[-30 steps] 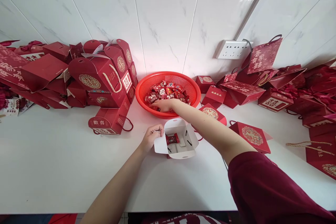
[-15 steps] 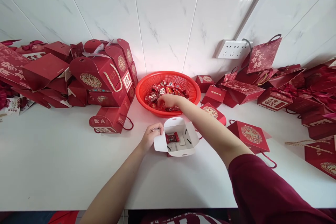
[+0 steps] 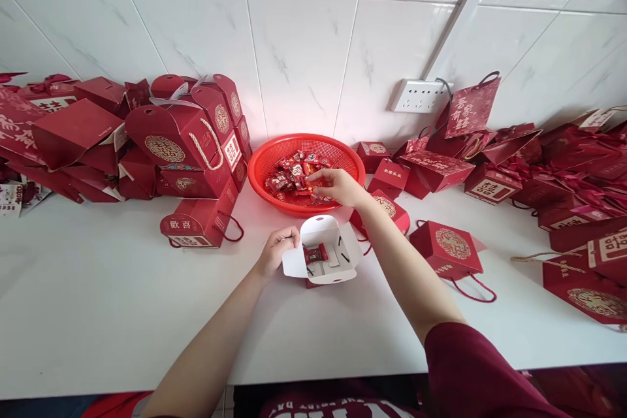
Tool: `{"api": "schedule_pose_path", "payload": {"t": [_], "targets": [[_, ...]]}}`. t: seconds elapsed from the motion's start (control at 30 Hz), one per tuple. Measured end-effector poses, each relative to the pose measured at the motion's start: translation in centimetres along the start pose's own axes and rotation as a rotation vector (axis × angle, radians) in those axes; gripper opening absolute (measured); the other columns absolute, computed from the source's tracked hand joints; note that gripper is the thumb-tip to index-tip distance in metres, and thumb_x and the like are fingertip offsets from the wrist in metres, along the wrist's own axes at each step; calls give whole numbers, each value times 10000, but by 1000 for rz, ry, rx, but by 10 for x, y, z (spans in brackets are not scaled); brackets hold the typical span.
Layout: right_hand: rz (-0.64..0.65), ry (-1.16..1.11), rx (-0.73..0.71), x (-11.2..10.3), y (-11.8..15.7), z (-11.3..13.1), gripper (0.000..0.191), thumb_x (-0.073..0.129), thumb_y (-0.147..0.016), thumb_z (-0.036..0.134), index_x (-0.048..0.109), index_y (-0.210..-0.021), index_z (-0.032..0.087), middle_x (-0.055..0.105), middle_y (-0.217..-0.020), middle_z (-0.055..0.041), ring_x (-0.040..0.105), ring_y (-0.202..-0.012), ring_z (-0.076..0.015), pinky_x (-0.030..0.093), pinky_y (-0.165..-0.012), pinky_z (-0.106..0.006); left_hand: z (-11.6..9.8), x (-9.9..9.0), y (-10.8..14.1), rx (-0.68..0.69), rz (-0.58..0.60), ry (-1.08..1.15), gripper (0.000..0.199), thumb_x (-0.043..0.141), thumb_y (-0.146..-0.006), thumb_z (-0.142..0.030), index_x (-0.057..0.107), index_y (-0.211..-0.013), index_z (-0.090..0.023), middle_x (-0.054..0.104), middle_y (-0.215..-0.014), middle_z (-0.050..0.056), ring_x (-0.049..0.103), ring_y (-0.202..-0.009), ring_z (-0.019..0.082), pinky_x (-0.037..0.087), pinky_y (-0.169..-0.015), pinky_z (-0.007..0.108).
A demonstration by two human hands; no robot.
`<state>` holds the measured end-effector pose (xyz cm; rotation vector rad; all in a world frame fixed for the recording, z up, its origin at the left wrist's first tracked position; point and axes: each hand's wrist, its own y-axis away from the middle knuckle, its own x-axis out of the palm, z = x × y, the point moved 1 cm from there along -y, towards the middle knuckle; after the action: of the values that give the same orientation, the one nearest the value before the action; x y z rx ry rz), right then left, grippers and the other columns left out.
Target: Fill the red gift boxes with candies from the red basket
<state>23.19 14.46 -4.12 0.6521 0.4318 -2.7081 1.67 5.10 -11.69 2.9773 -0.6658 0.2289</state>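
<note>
An unfolded gift box (image 3: 324, 277), white inside and red outside, stands on the table before me with its flaps up. Inside it lies a red wrapped candy (image 3: 315, 254). My left hand (image 3: 281, 251) pinches the box's left flap. Behind the box is a red plastic basket (image 3: 258, 177) holding a heap of small red wrapped candies (image 3: 295, 170). My right hand (image 3: 339, 187) hovers over the basket's right part, fingers curled and pinched at a red and yellow wrapped candy, which they partly cover.
Red gift boxes (image 3: 169, 137) are stacked at the left, with a single box (image 3: 198, 222) before them. At the right, more boxes (image 3: 445, 249) and bags lie along the tiled wall. A white power strip (image 3: 418, 96) hangs there. The table's front edge runs close to me.
My right hand has risen out of the candy heap and shifted right, toward the basket's near right rim. My left hand keeps the flap. The camera view has turned slightly right.
</note>
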Motion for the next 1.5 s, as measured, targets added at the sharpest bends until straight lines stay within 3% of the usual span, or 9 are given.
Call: {"api": "schedule_pose_path", "payload": {"t": [0.17,0.33,0.53,0.67,0.8,0.9,1.03,1.2,1.5], "targets": [[-2,-360,-63,-5,51,15,524,740,-776,263,613,-1278,178,711,-1147,-102,695,-981,-204,581,-857,-362,1,1,0,8,8,-20,56,512,-684,-219,505,-656,-171,448,-558,-36,365,-478,86,231,-472,220],[41,-298,-36,5,108,20,556,745,-803,251,594,-1338,221,752,-1054,-85,711,-1007,-240,585,-884,-417,-1,6,0,16,8,-41,67,512,-677,-234,506,-651,-172,440,-559,-37,365,-478,88,247,-472,221],[-310,-276,5,19,145,8,283,690,-879,332,714,-1150,257,723,-1163,-73,682,-1083,-250,566,-935,-438,-15,4,1,33,-38,-125,79,570,-673,-244,545,-670,-169,487,-614,-31,388,-512,95,273,-476,217],[-321,-338,18,16,147,16,342,598,-944,386,661,-1260,272,690,-1239,-69,642,-1155,-243,551,-960,-417,-36,1,5,107,-71,-436,96,592,-750,-210,643,-825,-178,617,-865,14,547,-763,151,407,-635,227],[-174,-297,-75,-5,136,52,330,625,-929,362,673,-1242,271,716,-1158,-60,678,-1044,-227,560,-931,-410,-75,11,11,264,-158,-730,141,596,-827,-247,655,-947,-203,646,-1027,41,584,-986,204,452,-831,274],[-103,-284,-164,-17,123,84,258,671,-895,318,712,-1140,247,725,-1083,-49,680,-999,-212,560,-918,-394,-112,33,15,406,-87,-761,179,560,-897,-304,650,-1002,-191,650,-1003,49,584,-986,214,439,-881,297],[-99,-416,-197,-16,111,109,187,712,-862,321,679,-1014,218,691,-973,-36,659,-869,-168,566,-819,-339,-147,65,18,518,29,-664,204,546,-931,-356,622,-901,-168,586,-792,16,538,-738,158,416,-682,258],[-129,-490,-166,-10,106,110,211,695,-872,386,572,-892,216,572,-834,-2,554,-722,-124,508,-659,-266,-149,77,16,524,-8,-545,258,524,-963,-350,571,-777,-177,508,-684,-17,447,-616,110,347,-577,231],[191,-430,-344,-14,101,108,282,522,-980,289,496,-715,193,499,-667,31,435,-582,-92,389,-555,-232,-132,71,20,358,163,-252,354,480,-968,-466,509,-761,-180,525,-710,21,517,-668,158,414,-627,286]]}}
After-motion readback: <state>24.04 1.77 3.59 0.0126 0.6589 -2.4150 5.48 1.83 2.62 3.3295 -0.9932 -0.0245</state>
